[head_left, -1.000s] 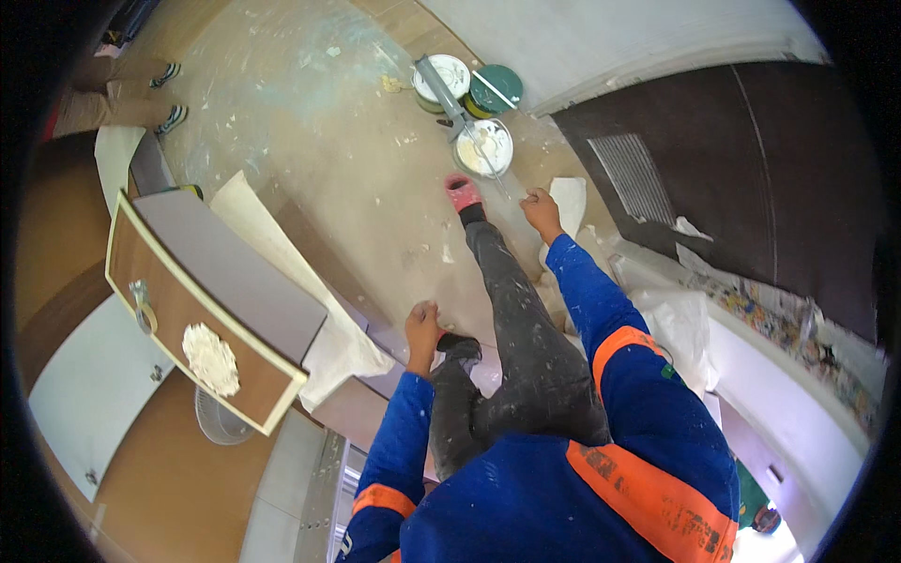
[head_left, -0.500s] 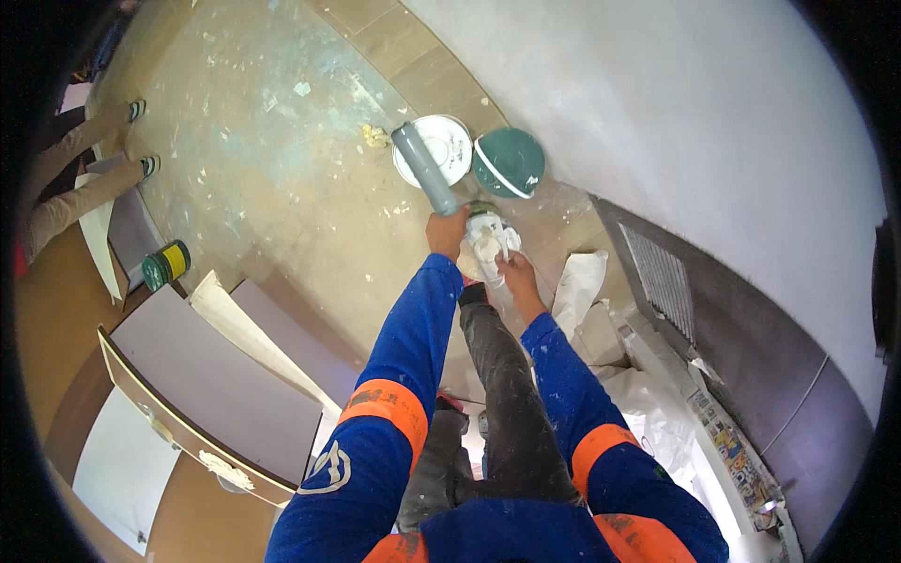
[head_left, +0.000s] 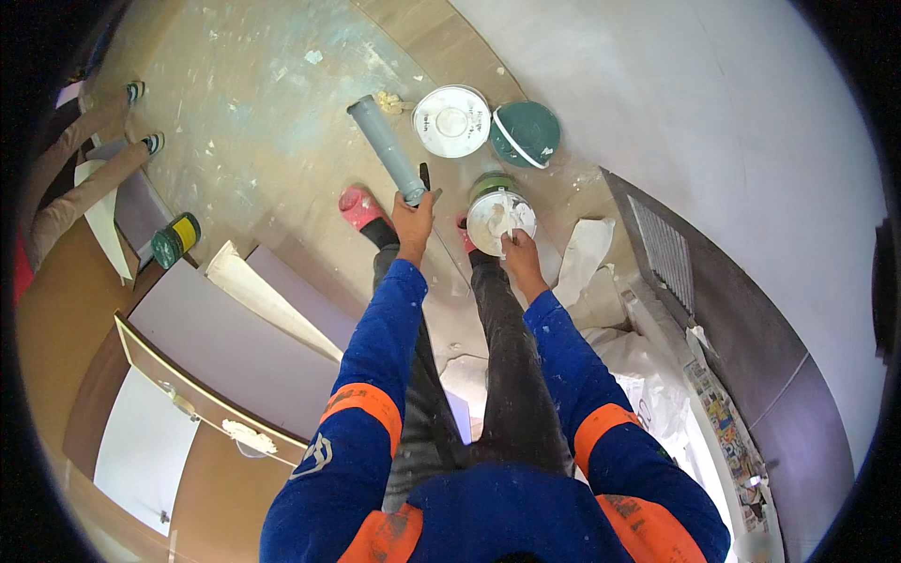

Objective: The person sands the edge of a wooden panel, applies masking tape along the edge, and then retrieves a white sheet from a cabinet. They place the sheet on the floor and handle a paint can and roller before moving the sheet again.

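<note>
My left hand (head_left: pixel 411 227) is closed around the near end of a long grey tube-like piece (head_left: pixel 383 143), tilted up and away to the left. A narrow dark strip (head_left: pixel 425 176) stands up beside that hand; I cannot tell what it is. My right hand (head_left: pixel 522 261) is closed over the near rim of a round tub (head_left: pixel 479 225) holding white paste. In its fingers is a small tool smeared white (head_left: pixel 512 220), whose kind I cannot make out. The tub sits just in front of my right foot, with a green side showing at its far edge.
Beyond the tub stand a white lidded bucket (head_left: pixel 452 122) and a green bucket (head_left: pixel 527 133) with a white handle. Panels (head_left: pixel 216 328) and a green-yellow can (head_left: pixel 175 239) lie at left. Another person's legs (head_left: pixel 89 183) show far left. A wall (head_left: pixel 694 103) rises at right.
My left hand and the grey piece have swung left, away from the tub and white bucket. My left foot in a pink shoe has come into view. My right hand stays at the tub.
</note>
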`<state>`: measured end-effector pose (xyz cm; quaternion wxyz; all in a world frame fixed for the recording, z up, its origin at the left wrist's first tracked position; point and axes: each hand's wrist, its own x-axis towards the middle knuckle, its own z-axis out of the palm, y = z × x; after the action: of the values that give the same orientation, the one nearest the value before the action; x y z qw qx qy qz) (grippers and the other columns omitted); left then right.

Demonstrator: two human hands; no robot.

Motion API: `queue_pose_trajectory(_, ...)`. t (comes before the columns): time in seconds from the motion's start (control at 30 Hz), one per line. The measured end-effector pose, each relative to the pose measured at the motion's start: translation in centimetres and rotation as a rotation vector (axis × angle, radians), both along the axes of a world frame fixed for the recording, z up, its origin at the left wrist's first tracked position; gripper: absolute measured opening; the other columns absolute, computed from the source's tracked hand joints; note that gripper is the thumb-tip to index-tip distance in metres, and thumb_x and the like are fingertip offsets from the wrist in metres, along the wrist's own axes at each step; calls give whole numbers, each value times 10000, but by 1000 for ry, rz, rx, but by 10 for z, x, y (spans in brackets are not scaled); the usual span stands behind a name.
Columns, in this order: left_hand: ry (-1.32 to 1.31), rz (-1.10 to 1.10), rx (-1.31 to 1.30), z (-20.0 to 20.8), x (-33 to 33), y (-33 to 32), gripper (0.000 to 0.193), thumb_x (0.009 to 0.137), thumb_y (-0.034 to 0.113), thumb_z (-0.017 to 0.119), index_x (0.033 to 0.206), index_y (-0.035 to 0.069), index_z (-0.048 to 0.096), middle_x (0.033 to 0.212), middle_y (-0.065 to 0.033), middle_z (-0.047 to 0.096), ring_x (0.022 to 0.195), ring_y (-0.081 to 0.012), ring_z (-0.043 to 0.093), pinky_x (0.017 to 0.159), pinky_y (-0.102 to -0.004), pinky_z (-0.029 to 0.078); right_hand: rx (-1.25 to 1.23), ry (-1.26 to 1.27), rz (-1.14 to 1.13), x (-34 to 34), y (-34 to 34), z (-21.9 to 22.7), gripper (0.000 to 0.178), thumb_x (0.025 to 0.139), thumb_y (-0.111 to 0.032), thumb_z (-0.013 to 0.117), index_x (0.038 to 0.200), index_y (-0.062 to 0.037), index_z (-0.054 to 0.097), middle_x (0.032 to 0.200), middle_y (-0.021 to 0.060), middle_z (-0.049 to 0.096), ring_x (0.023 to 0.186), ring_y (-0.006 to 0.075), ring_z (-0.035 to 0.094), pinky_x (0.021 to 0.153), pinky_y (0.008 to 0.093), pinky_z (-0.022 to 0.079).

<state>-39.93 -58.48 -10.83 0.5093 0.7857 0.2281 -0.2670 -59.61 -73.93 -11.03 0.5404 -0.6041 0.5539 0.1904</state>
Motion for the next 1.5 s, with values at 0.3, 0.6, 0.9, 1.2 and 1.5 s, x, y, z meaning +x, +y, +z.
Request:
queue_pose_trajectory(0.3, -23, 48, -173, 128, 63, 105, 403, 847, 154, 798, 1169, 14, 598, 845, -43, 665, 666, -136, 650, 554, -276, 545, -210, -126, 461, 132, -50, 214, 285, 996, -251, 628, 1161, -30, 697, 1058, 216, 725, 972, 370, 698, 858, 436, 530)
queue_pose_trajectory(0.6, 35, 69, -255, 188, 99, 168, 309, 908, 116, 715, 1162, 34, 560, 972, -47, 630, 780, -153, 664, 638, -355, 646, -481, -460, 610, 316, -122, 275, 257, 978, -241, 623, 1077, -26, 725, 991, 247, 719, 923, 422, 707, 816, 465, 544)
queue_pose_trajectory(0.9, 113, 276, -210, 191, 95, 169, 254, 926, 70, 689, 1144, 44, 562, 1004, -46, 611, 823, -138, 638, 681, -347, 639, -548, -269, 877, 488, -163, 20, 441, 953, -265, 625, 1347, -70, 655, 1260, 247, 685, 1145, 459, 649, 1020, 484, 515)
queue_pose_trajectory(1.2, 139, 344, -262, 193, 92, 128, 230, 942, 56, 677, 1143, 42, 566, 1007, -55, 614, 856, -156, 651, 676, -354, 632, -404, -133, 905, 328, -79, -9, 597, 876, -277, 743, 1388, -21, 573, 1355, 283, 603, 1284, 420, 569, 1075, 486, 469)
queue_pose_trajectory(1.5, 171, 263, -323, 192, 88, 102, 448, 935, 83, 676, 1353, -1, 539, 1196, -105, 622, 1030, -225, 665, 749, -431, 646, 686, -437, -993, 230, 22, -110, 382, 1038, -171, 630, 1397, -82, 532, 1377, 169, 589, 1205, 380, 627, 1016, 536, 558)
